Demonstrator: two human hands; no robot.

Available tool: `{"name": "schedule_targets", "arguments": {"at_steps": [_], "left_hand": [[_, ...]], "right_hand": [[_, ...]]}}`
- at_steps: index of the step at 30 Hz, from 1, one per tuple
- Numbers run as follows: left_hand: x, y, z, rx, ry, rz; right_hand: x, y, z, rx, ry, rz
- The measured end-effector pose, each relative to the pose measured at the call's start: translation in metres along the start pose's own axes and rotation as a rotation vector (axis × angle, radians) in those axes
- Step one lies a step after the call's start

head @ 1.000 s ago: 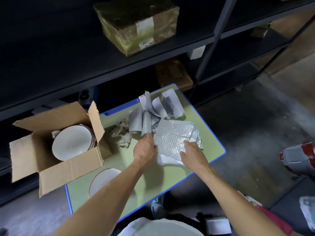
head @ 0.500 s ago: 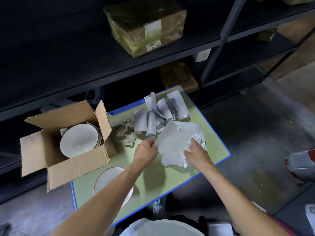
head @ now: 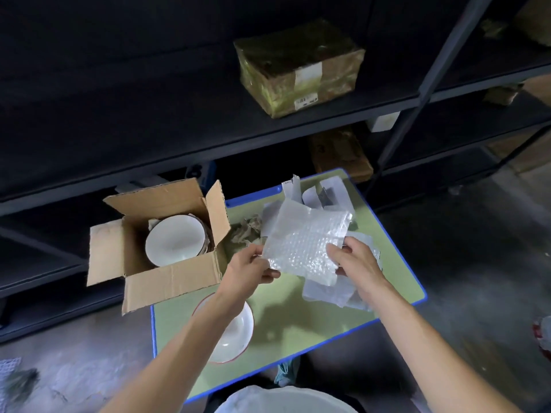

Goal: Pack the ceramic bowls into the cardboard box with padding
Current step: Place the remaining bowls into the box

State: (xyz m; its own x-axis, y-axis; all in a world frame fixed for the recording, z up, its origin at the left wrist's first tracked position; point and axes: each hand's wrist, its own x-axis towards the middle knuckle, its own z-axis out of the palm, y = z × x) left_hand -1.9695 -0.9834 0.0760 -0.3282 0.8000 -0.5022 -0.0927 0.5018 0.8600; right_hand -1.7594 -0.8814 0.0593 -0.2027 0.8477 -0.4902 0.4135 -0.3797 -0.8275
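Under left forearm [head: 190,338], 2nd bowl [head: 238,332], approx. half hidden

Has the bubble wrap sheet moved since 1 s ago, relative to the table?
Yes. The bubble wrap sheet lay flat on the green table earlier; both hands, left hand and right hand, now hold it lifted off the surface.

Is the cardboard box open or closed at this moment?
Open. All flaps of the cardboard box stand or lie outward, and a white bowl is plainly visible inside it from above.
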Motion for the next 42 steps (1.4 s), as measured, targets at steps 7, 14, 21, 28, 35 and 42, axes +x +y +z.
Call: {"name": "schedule_targets", "arguments": {"at_steps": [7,14,21,28,35,42], "left_hand": [[-0.037,-0.025,-0.016,0.392,0.072,0.072],[-0.067,-0.078,-0.054,0.934,0.372,0.104],[-0.073,-0.093,-0.079,1.037,0.443,0.030],[-0.060,-0.096,-0.092,1.047,0.334,-0.022],[-0.068,-0.084,-0.099,0.955,0.267,0.026],[-0.085,-0.064,-0.077,0.794,0.203,0.054]], "right_hand": [[-0.003,-0.016,0.022,-0.207,-0.108,-0.142],[0.003,-0.002,0.049,-0.449,-0.190,-0.142],[0.003,0.007,0.060,-0.514,-0.279,-0.153],[-0.001,0.009,0.062,-0.532,-0.301,-0.134],[0.003,0.015,0.054,-0.499,-0.262,-0.120],[0.006,0.017,0.041,-0.476,-0.143,-0.151]]}}
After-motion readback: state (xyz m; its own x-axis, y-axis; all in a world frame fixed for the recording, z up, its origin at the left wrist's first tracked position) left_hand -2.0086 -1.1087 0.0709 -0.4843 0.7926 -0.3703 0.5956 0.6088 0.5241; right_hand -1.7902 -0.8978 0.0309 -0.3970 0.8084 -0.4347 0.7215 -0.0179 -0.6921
